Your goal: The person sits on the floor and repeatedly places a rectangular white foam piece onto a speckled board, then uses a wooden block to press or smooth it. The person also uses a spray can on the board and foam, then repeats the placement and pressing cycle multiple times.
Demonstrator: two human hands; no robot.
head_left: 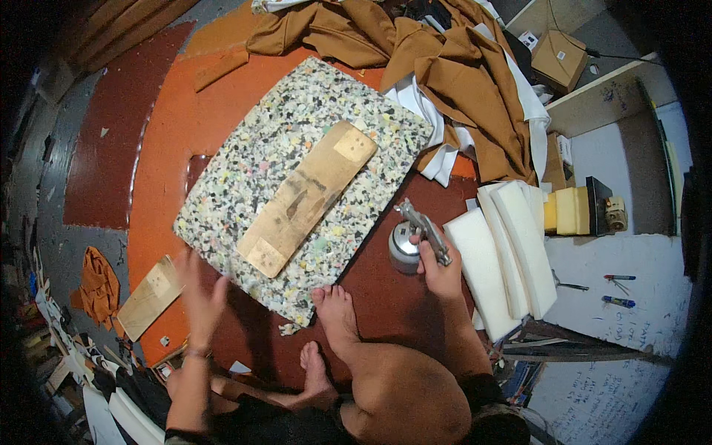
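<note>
A speckled foam slab [222,170] of bonded scraps lies before me, slanting up to the right. On top of it rests a long wooden board [308,200] with paler ends and dark smudges across its middle. My right hand [439,271] is closed round a metal spray gun [404,248] with a silver cup, held off the slab's right edge. Blurred by motion, my left hand [202,304] has thumb and fingers apart and holds nothing. It is near the slab's lower left corner, beside a second wooden board [152,298].
White foam pieces [500,259] are stacked to the right, by yellow foam blocks [571,210]. Brown fabric [467,81] with white backing is heaped at the far side. Pens [618,302] lie on a white surface at right. A brown cloth [98,285] lies at left.
</note>
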